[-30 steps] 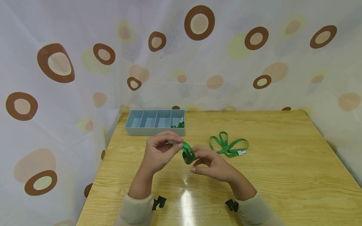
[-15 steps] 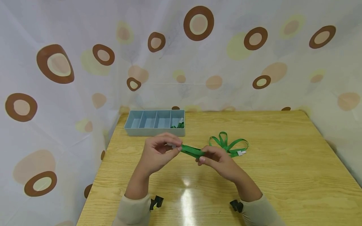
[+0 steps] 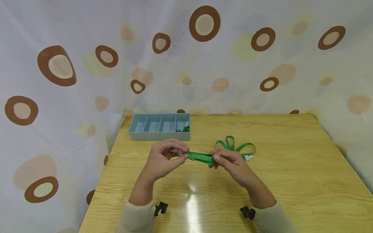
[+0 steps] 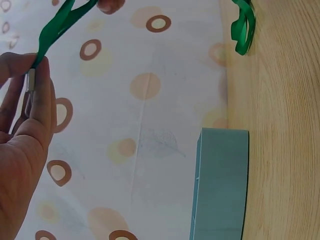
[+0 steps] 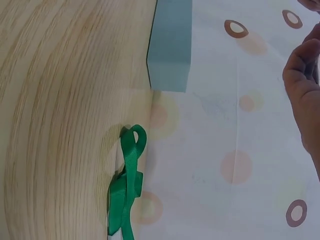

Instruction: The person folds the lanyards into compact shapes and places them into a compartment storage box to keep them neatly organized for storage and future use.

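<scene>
A green lanyard (image 3: 200,157), gathered into flat loops, stretches between both hands above the table. My left hand (image 3: 163,159) pinches its left end between thumb and fingers, by the pale clip (image 4: 31,80) that shows in the left wrist view. The looped right end is pinched by my right hand (image 3: 233,165), which shows only in part at the edge of the right wrist view. Behind the right hand, a second green lanyard (image 3: 247,146) lies on the table in open loops with a white tag; the hand covers some of it.
A blue-grey box (image 3: 159,136) with several compartments stands at the table's back left. Its rightmost compartment holds another green lanyard (image 3: 184,129) with a white end. A patterned cloth (image 3: 221,64) hangs behind and left of the wooden table (image 3: 291,174).
My right hand has taken hold of the lanyard's loops and moved right, drawing the hanging coil out into a flat, stretched bundle. The left hand has stayed nearly in place.
</scene>
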{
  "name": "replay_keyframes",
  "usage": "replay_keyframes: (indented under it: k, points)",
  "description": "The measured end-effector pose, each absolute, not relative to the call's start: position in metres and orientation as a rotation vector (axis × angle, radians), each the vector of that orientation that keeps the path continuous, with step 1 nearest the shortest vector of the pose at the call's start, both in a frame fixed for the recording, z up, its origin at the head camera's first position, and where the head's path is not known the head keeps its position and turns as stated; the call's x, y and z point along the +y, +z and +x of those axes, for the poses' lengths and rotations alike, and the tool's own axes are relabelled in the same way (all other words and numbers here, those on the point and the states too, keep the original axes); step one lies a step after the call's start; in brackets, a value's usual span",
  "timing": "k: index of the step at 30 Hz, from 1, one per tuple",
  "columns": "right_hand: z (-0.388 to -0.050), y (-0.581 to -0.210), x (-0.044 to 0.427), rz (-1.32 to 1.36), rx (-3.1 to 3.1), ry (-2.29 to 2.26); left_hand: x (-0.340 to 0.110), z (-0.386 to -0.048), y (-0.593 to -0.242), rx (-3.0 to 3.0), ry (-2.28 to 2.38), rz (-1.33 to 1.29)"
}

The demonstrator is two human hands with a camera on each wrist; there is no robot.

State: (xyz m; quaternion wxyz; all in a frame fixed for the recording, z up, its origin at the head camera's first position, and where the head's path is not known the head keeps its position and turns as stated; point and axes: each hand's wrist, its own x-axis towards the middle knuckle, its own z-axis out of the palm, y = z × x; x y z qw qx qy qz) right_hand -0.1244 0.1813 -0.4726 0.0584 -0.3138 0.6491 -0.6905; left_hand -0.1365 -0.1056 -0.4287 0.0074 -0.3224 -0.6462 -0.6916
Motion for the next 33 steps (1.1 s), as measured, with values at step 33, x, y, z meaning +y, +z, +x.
replay_keyframes:
  k: [33]
  points:
    - [-0.123,-0.472,0.196,-0.901,2.026,-2.217,-0.103,-0.133,-0.430,-2.105,-2.133,-1.032]
